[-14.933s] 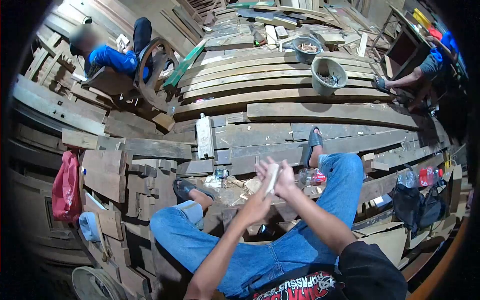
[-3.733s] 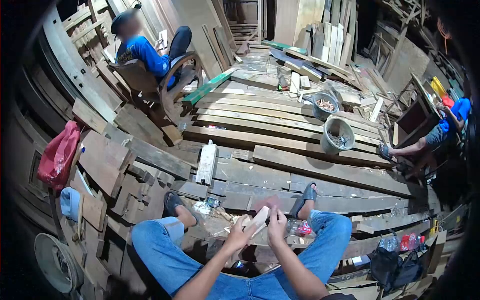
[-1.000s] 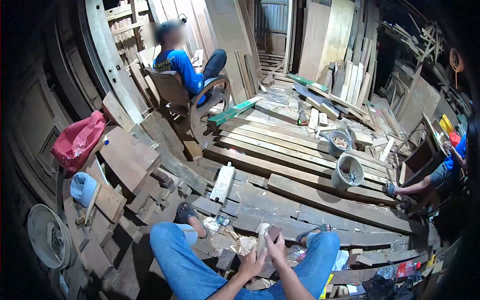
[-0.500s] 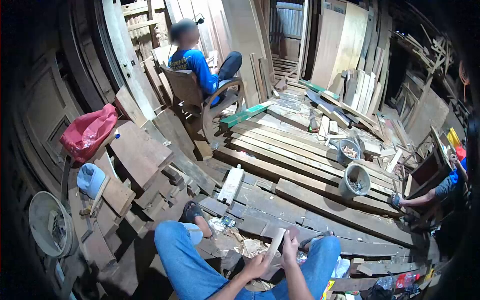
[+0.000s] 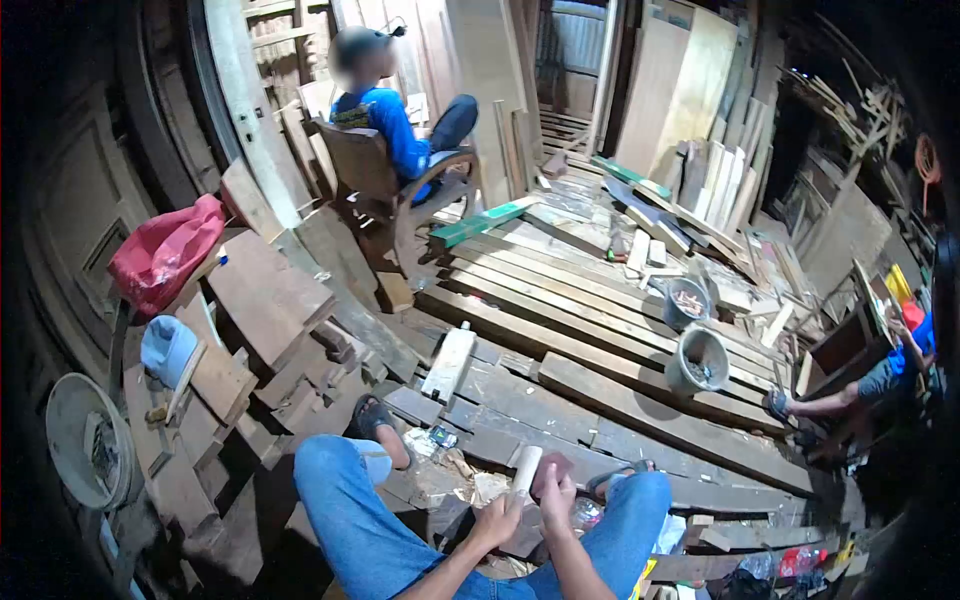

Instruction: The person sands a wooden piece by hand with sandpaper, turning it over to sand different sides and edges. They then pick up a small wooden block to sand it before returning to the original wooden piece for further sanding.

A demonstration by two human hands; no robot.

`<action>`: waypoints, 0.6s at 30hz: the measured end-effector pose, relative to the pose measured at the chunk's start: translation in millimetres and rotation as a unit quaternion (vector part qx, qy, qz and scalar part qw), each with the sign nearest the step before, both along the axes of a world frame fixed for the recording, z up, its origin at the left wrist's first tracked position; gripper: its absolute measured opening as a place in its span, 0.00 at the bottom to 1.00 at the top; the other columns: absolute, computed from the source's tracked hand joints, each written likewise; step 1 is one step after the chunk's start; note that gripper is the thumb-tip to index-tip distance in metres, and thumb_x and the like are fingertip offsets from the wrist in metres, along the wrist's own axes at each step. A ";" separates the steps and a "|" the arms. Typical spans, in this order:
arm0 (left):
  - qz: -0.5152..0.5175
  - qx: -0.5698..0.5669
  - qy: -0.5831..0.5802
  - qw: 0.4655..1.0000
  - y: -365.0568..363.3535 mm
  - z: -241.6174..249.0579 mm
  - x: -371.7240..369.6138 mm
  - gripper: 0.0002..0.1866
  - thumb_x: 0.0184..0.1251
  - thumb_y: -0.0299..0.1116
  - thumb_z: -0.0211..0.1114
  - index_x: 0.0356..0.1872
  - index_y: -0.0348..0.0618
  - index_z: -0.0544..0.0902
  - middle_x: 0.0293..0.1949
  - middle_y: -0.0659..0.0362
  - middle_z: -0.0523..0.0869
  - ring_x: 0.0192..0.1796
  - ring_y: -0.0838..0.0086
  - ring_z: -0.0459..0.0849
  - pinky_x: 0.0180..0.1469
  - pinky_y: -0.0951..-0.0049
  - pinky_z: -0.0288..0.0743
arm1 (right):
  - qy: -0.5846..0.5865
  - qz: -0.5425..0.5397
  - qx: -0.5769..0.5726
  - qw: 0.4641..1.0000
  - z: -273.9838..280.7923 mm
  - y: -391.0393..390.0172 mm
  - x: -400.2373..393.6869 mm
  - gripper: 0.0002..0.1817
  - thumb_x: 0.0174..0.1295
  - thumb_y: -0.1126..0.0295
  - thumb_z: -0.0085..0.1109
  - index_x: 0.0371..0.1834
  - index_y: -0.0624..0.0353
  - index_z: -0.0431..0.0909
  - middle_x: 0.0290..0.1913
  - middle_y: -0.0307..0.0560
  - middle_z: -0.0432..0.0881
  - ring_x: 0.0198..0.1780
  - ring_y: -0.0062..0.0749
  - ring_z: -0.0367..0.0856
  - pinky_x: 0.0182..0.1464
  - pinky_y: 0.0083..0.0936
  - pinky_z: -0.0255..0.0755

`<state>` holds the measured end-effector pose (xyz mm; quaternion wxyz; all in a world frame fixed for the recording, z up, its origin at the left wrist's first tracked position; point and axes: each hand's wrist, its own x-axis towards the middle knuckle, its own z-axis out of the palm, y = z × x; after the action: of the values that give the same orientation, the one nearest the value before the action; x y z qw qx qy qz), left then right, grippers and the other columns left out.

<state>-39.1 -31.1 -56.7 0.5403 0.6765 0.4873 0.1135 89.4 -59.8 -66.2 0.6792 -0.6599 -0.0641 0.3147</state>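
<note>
Between my knees, my left hand (image 5: pixel 496 520) is closed round the lower end of a pale, narrow piece of wood (image 5: pixel 524 470), tilted upward. Just right of it, my right hand (image 5: pixel 556 502) grips a reddish-brown piece of sandpaper (image 5: pixel 551 464) in a fist, thumb side up. The sandpaper's top edge stands close beside the wood's upper end. Wood shavings (image 5: pixel 488 487) lie on the floor past my hands.
A person (image 5: pixel 395 130) in blue sits in a wooden chair; another person (image 5: pixel 905 350) is at the far right. Long planks (image 5: pixel 600 330) lie across the floor. Two buckets (image 5: pixel 697 362) stand on them. Wood offcuts (image 5: pixel 270 290) and a red bag (image 5: pixel 165 255) are piled at left.
The view has shifted slightly. The right hand and sandpaper have come a little lower against the wood, which stands more upright. The seated person's head has turned slightly.
</note>
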 end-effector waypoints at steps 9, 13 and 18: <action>-0.160 0.252 0.028 0.954 9.4 -69.6 -13.6 0.27 0.81 0.49 0.48 0.39 0.32 0.84 0.34 0.35 0.85 0.43 0.42 0.85 0.47 0.45 0.76 | -0.019 -0.009 -0.028 0.999 -59.7 12.1 10.2 0.28 0.77 0.46 0.54 0.54 0.65 0.84 0.46 0.42 0.87 0.45 0.25 0.81 0.51 0.32 0.77; 0.001 -0.149 -0.006 0.989 7.9 -14.8 -2.1 0.42 0.81 0.68 0.30 0.34 0.40 0.80 0.17 0.56 0.78 0.18 0.67 0.78 0.19 0.65 0.69 | -0.039 0.010 -0.037 0.998 -19.4 10.3 -8.0 0.27 0.76 0.46 0.56 0.56 0.62 0.83 0.45 0.43 0.88 0.47 0.24 0.82 0.52 0.29 0.76; -0.085 -0.093 0.066 0.990 -2.1 -30.4 -13.6 0.39 0.83 0.61 0.35 0.42 0.32 0.82 0.23 0.52 0.81 0.27 0.59 0.83 0.33 0.56 0.77 | 0.004 -0.067 -0.023 0.997 -1.6 18.1 15.5 0.25 0.77 0.49 0.55 0.53 0.62 0.84 0.44 0.42 0.88 0.46 0.26 0.83 0.52 0.29 0.76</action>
<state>-52.7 -33.3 -87.1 0.5753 0.6684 0.4710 -0.0236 104.9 -41.7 -67.8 0.6833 -0.6773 -0.0100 0.2726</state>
